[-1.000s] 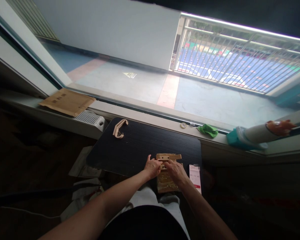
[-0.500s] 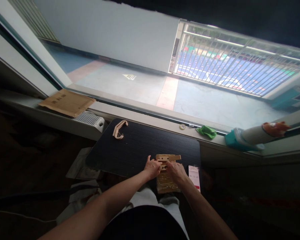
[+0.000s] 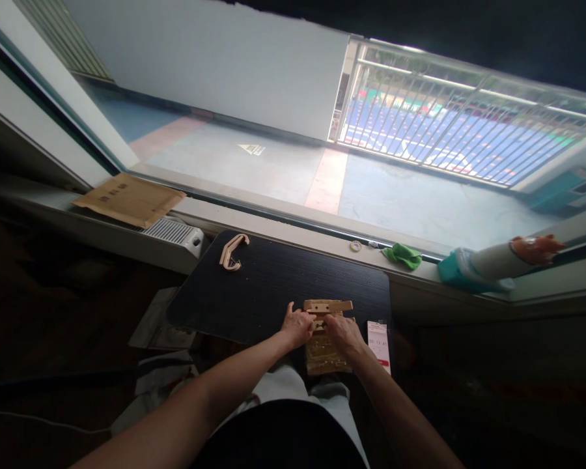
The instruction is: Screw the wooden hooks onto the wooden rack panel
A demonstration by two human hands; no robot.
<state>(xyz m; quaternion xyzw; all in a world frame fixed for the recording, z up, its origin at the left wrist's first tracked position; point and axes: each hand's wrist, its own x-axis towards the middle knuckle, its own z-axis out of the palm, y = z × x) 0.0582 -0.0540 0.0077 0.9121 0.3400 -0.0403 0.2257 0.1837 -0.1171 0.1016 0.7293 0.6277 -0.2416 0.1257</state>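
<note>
At the front of the black table, my left hand [image 3: 297, 326] grips the left end of a light wooden piece [image 3: 319, 326] with dark holes. My right hand [image 3: 342, 333] has its fingers bent down on the same piece from the right, and they cover much of it. Whether a small part sits between the right fingertips is too small to tell. Just beyond the hands lies another wooden strip [image 3: 328, 306] with two dark holes. Beneath them, a package wrapped in yellowish clear plastic [image 3: 327, 361] reaches toward my lap.
On the black table [image 3: 273, 286] a curved wooden frame [image 3: 232, 253] lies far left, and a phone showing a timer [image 3: 378, 345] lies right. The sill holds a tape roll [image 3: 355, 246], a green cloth [image 3: 403, 256] and a teal container [image 3: 456, 270]. A brown envelope [image 3: 129, 198] rests on the radiator [image 3: 176, 234].
Both hands keep nearly the same place and grip on the wooden piece. The whole view has shifted very slightly.
</note>
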